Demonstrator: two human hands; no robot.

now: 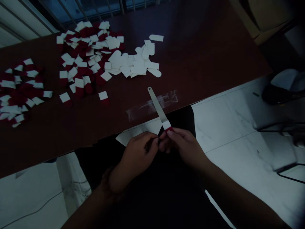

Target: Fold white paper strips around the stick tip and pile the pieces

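1. Piece, red and white, was pinched in the right hand; the metal strip met its white end, whether inside or behind unclear in dim light.
2. Left hand curled narrow beside it, contents untellable.
3. Counter's front edge ran just beyond both.

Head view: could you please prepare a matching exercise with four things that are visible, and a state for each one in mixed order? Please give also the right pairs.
1. Narrow strip
2. White pieces
3. Plastic film
4. Right hand

A. See-through and crinkled
B. Holding a red-and-white piece
C. Pierced near one end
D. Mostly heaped, some ends rounded

Right pairs: 1-C; 2-D; 3-A; 4-B
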